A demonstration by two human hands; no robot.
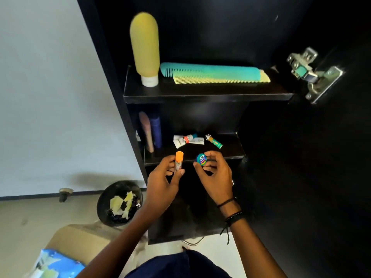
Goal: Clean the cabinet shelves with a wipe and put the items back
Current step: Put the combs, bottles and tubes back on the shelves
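Left hand point(164, 177) grips one orange-capped stick point(178, 162); right hand point(215, 173) pinches one small blue round tin point(201, 158), mid-frame; two combs point(216, 74) lie above.

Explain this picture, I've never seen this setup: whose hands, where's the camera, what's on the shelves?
No machine: a person's bare hands, filmed by one camera on their head looking down into a black cabinet. The left hand pinches an orange-capped stick; the right hand holds a small blue tin. On the upper shelf a yellow bottle stands on its white cap beside two combs. On the lower shelf lie tubes and a green stick, with two bottles at its left.
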